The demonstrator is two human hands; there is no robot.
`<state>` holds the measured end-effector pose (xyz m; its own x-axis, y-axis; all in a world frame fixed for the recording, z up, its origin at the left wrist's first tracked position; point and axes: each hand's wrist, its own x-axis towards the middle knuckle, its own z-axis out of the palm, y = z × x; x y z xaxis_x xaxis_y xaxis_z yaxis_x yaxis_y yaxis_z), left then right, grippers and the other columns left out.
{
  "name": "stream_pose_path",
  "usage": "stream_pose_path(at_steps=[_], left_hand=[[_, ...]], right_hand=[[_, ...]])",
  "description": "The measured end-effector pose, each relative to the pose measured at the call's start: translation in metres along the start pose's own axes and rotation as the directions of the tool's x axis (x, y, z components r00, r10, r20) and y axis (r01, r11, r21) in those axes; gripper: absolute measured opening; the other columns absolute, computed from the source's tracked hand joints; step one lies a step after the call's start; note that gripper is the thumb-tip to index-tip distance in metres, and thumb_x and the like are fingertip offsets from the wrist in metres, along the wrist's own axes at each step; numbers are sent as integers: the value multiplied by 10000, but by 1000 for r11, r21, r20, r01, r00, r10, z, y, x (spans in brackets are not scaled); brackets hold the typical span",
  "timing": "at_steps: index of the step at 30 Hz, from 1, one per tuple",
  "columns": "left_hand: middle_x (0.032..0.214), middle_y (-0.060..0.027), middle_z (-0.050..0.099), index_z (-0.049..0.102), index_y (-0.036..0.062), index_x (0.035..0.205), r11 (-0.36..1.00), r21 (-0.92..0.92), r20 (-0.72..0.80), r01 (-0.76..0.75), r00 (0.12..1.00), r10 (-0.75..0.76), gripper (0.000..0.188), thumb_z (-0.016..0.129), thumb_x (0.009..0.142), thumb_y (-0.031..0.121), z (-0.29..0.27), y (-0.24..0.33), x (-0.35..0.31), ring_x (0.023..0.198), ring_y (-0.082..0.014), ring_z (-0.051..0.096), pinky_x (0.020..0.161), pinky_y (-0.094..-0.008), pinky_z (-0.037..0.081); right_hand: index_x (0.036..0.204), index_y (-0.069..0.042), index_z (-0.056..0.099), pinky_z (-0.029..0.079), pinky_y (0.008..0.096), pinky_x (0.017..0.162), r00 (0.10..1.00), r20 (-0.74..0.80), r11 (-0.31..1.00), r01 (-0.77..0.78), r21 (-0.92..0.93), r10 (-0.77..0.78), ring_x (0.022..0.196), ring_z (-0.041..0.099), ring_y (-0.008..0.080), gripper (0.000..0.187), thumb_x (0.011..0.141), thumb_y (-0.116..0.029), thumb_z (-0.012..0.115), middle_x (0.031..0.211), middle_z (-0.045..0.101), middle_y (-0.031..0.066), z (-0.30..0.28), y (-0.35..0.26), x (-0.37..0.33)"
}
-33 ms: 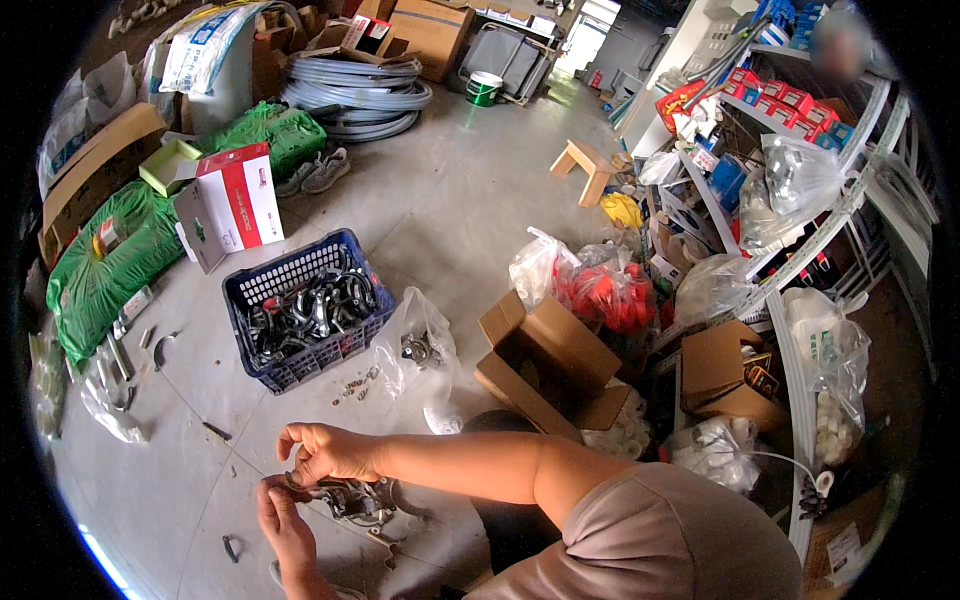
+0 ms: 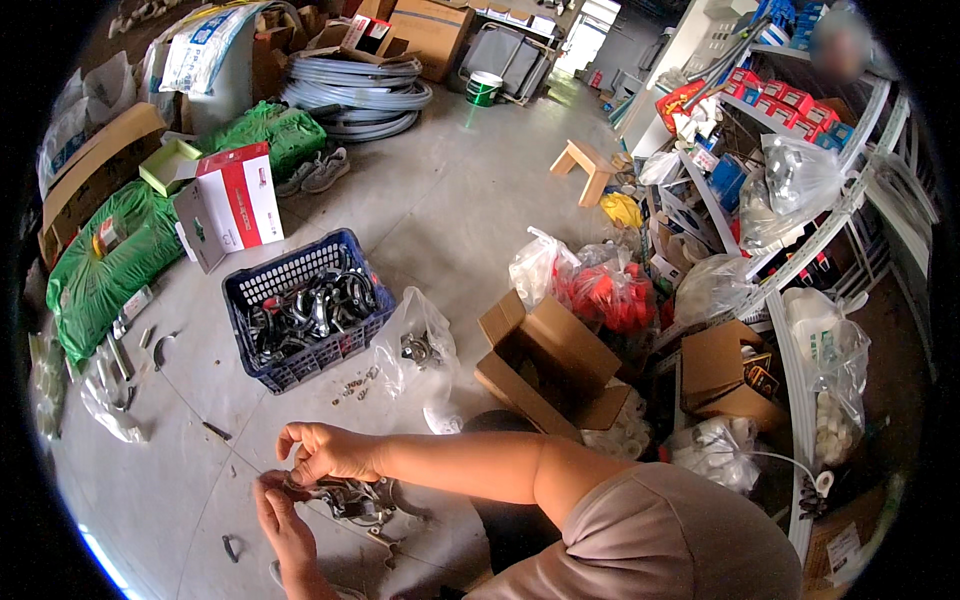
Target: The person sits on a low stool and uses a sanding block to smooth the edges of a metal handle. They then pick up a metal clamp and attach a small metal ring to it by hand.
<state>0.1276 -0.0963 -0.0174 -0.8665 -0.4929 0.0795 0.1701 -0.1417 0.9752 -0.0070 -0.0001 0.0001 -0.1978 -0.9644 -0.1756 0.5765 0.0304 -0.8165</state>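
Observation:
Over the floor, my right hand [image 2: 330, 452] reaches across to the left and bends down, thumb and fingertips pinched together. Its fingertips meet those of my left hand [image 2: 283, 515], which comes up from the lower edge with fingers closed. Between them is a small metallic piece, mostly hidden by the fingers. Just right of the hands lies a pile of curved metal pipe clamps [image 2: 362, 502], partly under my right wrist. A loose metal clamp strip [image 2: 384, 546] lies below the pile. Beyond my hands stands a dark blue plastic basket [image 2: 312, 364] filled with black-lined metal clamps [image 2: 318, 305].
A clear plastic bag [image 2: 405, 340] with metal parts stands right of the basket, beside scattered small fittings [image 2: 355, 385]. An open cardboard box [image 2: 548, 355] is near my right arm. Shelving [image 2: 790, 270] lines the right; green sacks [image 2: 105, 265] lie left. A wooden stool [image 2: 583, 170] stands farther off.

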Motion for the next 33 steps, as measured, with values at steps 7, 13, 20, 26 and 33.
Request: stream_pose_path(at_steps=[7, 13, 20, 26, 33], left_hand=[[849, -24, 456, 415, 32, 970, 982, 176, -9, -65, 998, 67, 227, 419, 917, 252, -1, -6, -3, 692, -99, 459, 624, -226, 392], [812, -22, 460, 434, 36, 945, 1000, -9, -125, -4, 992, 3, 230, 411, 920, 264, 19, 5, -1, 683, -103, 459, 627, -236, 390], [808, -27, 467, 451, 42, 920, 997, 43, -36, 59, 998, -58, 244, 425, 912, 285, -2, -3, -1, 686, -109, 455, 643, -258, 394], [791, -22, 455, 449, 30, 920, 998, 68, -64, 15, 998, -11, 230, 451, 904, 260, 14, 2, -2, 663, -109, 462, 622, -243, 395], [797, -18, 462, 441, 29, 937, 998, 4, -147, -55, 988, 55, 220, 450, 906, 247, 19, 5, -1, 673, -102, 471, 614, -232, 396]], right_hand=[[992, -14, 389, 436, 227, 613, 1000, 8, 999, 5, 35, -5, 657, 548, 144, 333, 742, -34, 609, 723, 522, 82, 2, 0, 0], [993, -18, 394, 424, 217, 601, 1000, -17, 1000, -4, 29, 4, 643, 538, 132, 340, 737, -45, 616, 719, 517, 74, -2, 1, -3], [994, -22, 398, 389, 200, 544, 1000, -7, 1000, -20, -13, 20, 600, 499, 103, 349, 727, -46, 621, 700, 506, 60, -1, 0, 0], [988, -36, 406, 333, 173, 496, 999, -53, 998, 11, 61, -8, 578, 463, 70, 330, 728, -42, 609, 690, 498, 42, 5, -4, -5], [973, -27, 411, 342, 206, 483, 998, -64, 999, 8, 50, -4, 565, 455, 89, 366, 694, -56, 647, 674, 499, 36, 2, -1, -2]])
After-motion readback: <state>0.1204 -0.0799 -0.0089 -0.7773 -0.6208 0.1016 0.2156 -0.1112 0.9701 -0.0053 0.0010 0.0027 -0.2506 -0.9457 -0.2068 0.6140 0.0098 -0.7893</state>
